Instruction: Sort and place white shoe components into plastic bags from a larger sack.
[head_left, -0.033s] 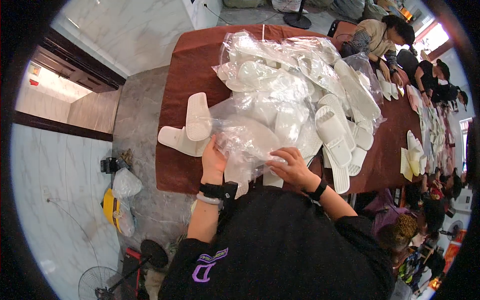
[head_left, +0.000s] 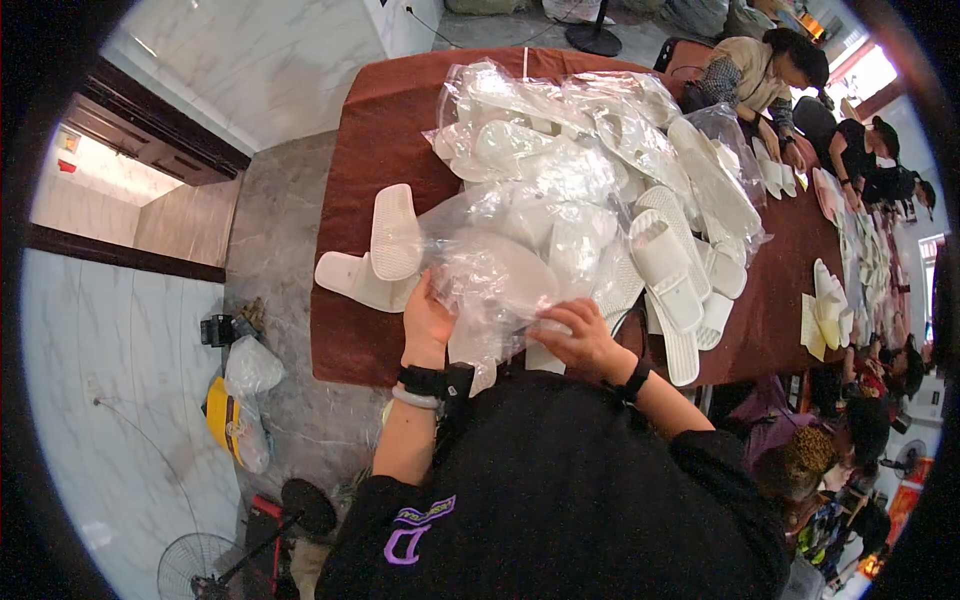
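Note:
Near the table's front edge I hold a clear plastic bag [head_left: 490,275] with white slippers inside. My left hand [head_left: 428,322] is closed on the bag's left side, its fingers partly hidden by the film. At the bag's lower right, my right hand [head_left: 582,338] pinches the film with bent fingers. Left of the bag lie two loose white slippers [head_left: 397,235], one leaning over the other. To the right of my right hand are several unwrapped white slippers [head_left: 668,275], overlapping. Beyond the bag, a heap of bagged white slippers [head_left: 560,150] covers the middle of the table.
The table has a brown cloth [head_left: 375,140]. A co-worker [head_left: 760,85] handles slippers at the far right corner, with more people beyond. Yellowish-white slippers [head_left: 828,305] lie at the right. A standing fan [head_left: 200,565] and a yellow sack [head_left: 222,420] are on the floor at left.
My right hand's fingers have shifted slightly on the film. The left hand and the slippers look the same.

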